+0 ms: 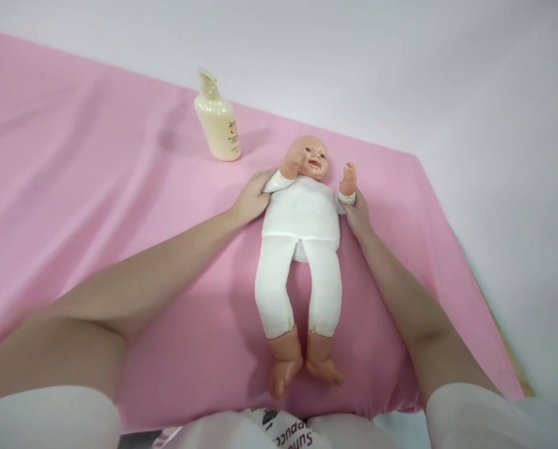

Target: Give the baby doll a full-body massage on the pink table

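Doll (301, 215) is lying on its back on the pink sheet (96, 187), head away from me, dressed in a white top and white leggings. I am seeing my left hand (252, 198) gripping its sleeve at the shoulder, fingers curled closed on the cloth. My right hand (357, 213) is pressing against the other arm just below the raised hand, and I cannot tell whether it is closing. A cream lotion bottle (217, 118) is standing near the doll's head
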`<state>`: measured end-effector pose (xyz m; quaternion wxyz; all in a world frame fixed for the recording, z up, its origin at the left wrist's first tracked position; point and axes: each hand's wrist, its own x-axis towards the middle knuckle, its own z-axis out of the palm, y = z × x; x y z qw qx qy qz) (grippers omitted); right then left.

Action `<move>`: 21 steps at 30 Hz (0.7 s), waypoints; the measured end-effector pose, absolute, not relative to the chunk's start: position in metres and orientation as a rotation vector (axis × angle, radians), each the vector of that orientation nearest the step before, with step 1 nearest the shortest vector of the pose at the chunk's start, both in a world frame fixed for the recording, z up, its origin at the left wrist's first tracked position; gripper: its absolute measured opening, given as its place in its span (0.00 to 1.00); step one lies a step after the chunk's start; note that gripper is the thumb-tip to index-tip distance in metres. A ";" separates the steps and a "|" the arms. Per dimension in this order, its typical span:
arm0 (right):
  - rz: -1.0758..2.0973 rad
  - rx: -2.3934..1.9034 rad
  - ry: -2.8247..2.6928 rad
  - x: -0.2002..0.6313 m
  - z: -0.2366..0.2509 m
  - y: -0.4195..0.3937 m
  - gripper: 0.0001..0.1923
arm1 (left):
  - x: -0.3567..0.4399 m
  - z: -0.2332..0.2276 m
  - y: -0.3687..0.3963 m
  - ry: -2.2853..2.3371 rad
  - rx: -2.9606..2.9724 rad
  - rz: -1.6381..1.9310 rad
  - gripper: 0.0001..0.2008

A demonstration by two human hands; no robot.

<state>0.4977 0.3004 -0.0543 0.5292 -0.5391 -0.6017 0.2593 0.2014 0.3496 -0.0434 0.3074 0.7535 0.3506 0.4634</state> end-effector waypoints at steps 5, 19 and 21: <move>0.603 -1.299 -1.445 0.494 -0.054 0.300 0.22 | 0.197 -0.045 0.349 0.924 2.190 1.180 0.29; 0.660 -1.340 -1.302 0.496 -0.052 0.298 0.30 | 0.202 -0.047 0.350 1.037 1.703 1.278 0.30; 0.683 -1.346 -1.283 0.496 -0.052 0.297 0.30 | 0.200 -0.053 0.356 1.038 1.610 1.288 0.30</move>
